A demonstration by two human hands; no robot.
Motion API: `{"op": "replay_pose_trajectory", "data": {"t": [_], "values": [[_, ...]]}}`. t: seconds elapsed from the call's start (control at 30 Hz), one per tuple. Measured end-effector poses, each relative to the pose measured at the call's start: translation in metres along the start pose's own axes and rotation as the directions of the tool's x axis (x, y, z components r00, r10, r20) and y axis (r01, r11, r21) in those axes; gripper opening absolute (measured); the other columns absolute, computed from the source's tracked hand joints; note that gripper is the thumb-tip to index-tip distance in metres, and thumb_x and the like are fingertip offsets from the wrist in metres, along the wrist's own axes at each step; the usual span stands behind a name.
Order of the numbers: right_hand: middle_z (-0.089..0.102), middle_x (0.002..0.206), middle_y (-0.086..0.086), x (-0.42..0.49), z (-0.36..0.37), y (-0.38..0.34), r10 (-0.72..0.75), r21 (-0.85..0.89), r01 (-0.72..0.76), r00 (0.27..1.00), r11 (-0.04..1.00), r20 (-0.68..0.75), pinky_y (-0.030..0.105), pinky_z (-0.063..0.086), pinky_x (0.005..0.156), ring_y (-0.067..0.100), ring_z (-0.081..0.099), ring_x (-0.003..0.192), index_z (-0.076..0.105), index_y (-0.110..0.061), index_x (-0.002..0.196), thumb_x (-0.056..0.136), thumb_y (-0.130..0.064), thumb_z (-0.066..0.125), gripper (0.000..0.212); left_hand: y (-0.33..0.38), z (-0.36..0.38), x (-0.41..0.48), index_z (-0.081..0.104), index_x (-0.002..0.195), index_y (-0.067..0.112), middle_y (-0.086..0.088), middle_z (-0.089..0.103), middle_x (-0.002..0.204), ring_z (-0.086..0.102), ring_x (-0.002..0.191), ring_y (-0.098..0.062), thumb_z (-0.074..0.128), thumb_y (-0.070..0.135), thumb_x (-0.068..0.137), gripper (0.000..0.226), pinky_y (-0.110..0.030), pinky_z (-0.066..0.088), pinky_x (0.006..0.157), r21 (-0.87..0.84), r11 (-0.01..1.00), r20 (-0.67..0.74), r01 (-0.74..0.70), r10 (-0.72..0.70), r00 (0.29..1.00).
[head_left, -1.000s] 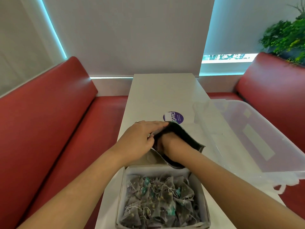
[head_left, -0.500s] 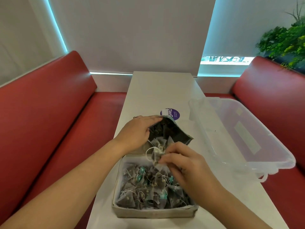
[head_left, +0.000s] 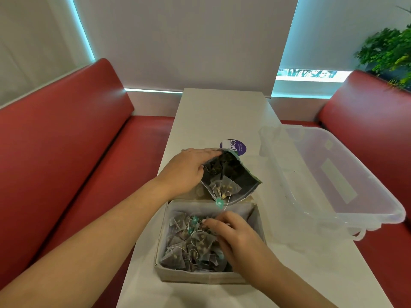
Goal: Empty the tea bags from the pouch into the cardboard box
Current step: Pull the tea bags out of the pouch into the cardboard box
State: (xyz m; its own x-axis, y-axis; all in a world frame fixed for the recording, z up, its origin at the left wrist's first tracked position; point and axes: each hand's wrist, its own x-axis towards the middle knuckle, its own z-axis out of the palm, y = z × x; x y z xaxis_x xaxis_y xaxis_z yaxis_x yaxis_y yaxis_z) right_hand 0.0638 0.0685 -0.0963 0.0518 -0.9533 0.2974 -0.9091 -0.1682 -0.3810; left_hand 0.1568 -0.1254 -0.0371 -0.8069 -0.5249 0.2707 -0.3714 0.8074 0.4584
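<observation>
We work at a long white table that runs away from us toward twelve o'clock. A clear plastic tub sits at about two o'clock from the box, apart from it and, we judge, out of the way of both arms.

The cardboard box sits closest to us at six o'clock with its open top up, so whatever comes out of the pouch only has a short drop. The dark pouch lies at the box's twelve o'clock. Its open mouth faces us and its lower lip hangs over the box's far wall, which looks deliberate: the bags can slide or be drawn straight in.

Our left hand comes in from nine o'clock and clamps the pouch's upper lip, fingers over the rim, to keep the mouth spread. Our right hand is down inside the box with bent fingers on the pile. We cannot tell whether they pinch a bag or just rest there.

Many tea bags already fill the box, but more are visible in the pouch, so the job is unfinished. One tea bag sits at the pouch mouth, and its teal tag dangles over the lip, ready for the next pull.
</observation>
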Motion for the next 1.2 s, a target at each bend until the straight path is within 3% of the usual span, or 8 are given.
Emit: {"op": "replay_pose_trajectory", "data": {"t": [0.2,0.4,0.57,0.7,0.87,0.93,1.0,1.2], "values": [[0.054,0.114,-0.002,0.002,-0.010,-0.003,-0.023,0.038,0.025,0.998,0.999,-0.052,0.019,0.048,0.084,0.009,0.053,0.102,0.058,-0.019,0.120,0.091,-0.014,0.050,0.031,0.002,-0.001,0.001,0.048,0.138,0.031,0.011,0.050,0.141,0.046,0.126,-0.015,0.046,-0.003,0.088,0.060,-0.017,0.028,0.097,0.006,1.000,-0.008,0.000,0.000,1.000],[0.055,0.097,-0.010,0.026,-0.035,0.005,0.118,0.101,-0.100,0.974,0.990,-0.192,0.012,0.047,0.073,-0.001,0.051,0.084,0.064,-0.019,0.107,0.088,-0.021,0.058,0.020,0.003,-0.003,0.000,0.049,0.137,0.030,0.012,0.050,0.141,0.047,0.127,-0.014,0.047,-0.005,0.087,0.061,-0.017,0.030,0.099,-0.015,1.000,-0.003,0.002,-0.002,1.000],[0.057,0.111,0.006,0.091,-0.032,0.023,0.244,-0.226,-0.214,0.963,0.950,0.114,0.032,0.052,0.082,0.022,0.061,0.092,0.059,-0.014,0.118,0.089,-0.014,0.053,0.029,0.005,-0.001,0.002,0.049,0.137,0.031,0.012,0.050,0.142,0.047,0.127,-0.015,0.047,-0.004,0.087,0.062,-0.023,0.032,0.105,-0.029,1.000,0.017,0.000,0.000,1.000],[0.036,0.141,0.019,0.132,-0.008,0.042,0.416,-0.491,-0.221,0.846,0.843,0.334,0.039,0.045,0.100,0.030,0.053,0.114,0.037,-0.010,0.139,0.087,-0.013,0.058,0.056,0.007,-0.002,0.001,0.049,0.137,0.030,0.012,0.050,0.142,0.045,0.127,-0.011,0.046,-0.004,0.087,0.061,-0.014,0.026,0.102,-0.028,1.000,0.022,-0.003,0.003,1.000],[0.063,0.113,0.012,0.143,-0.007,0.052,0.492,-0.524,-0.210,0.723,0.825,0.485,0.038,0.049,0.093,0.027,0.060,0.100,0.055,-0.009,0.124,0.088,-0.015,0.058,0.037,0.002,-0.004,0.000,0.050,0.137,0.030,0.010,0.052,0.140,0.048,0.125,-0.012,0.046,-0.005,0.085,0.062,-0.013,0.029,0.098,-0.028,1.000,0.020,-0.008,0.009,1.000],[0.065,0.107,0.013,0.132,-0.010,0.050,0.483,-0.462,-0.265,0.748,0.846,0.455,0.037,0.051,0.088,0.027,0.061,0.094,0.060,-0.009,0.115,0.087,-0.011,0.058,0.028,0.002,-0.004,0.000,0.051,0.136,0.028,0.009,0.054,0.139,0.049,0.124,-0.012,0.046,-0.005,0.085,0.061,-0.012,0.028,0.098,-0.029,1.000,0.022,-0.010,0.010,1.000],[0.065,0.098,0.012,0.118,-0.014,0.048,0.409,-0.308,-0.313,0.852,0.899,0.326,0.036,0.052,0.081,0.028,0.062,0.088,0.065,-0.009,0.103,0.086,-0.006,0.055,0.020,0.002,-0.004,0.001,0.051,0.136,0.028,0.009,0.053,0.139,0.048,0.125,-0.012,0.046,-0.005,0.086,0.061,-0.014,0.028,0.100,-0.028,1.000,0.023,-0.010,0.011,1.000],[0.060,0.093,0.004,0.065,-0.030,0.032,0.186,-0.043,-0.188,0.981,0.981,-0.050,0.029,0.051,0.071,0.020,0.060,0.081,0.071,-0.018,0.105,0.087,-0.008,0.061,0.023,0.000,-0.003,0.003,0.049,0.137,0.031,0.012,0.051,0.140,0.046,0.126,-0.012,0.046,-0.003,0.088,0.060,-0.017,0.029,0.101,-0.031,1.000,0.022,-0.002,0.002,1.000]]}}
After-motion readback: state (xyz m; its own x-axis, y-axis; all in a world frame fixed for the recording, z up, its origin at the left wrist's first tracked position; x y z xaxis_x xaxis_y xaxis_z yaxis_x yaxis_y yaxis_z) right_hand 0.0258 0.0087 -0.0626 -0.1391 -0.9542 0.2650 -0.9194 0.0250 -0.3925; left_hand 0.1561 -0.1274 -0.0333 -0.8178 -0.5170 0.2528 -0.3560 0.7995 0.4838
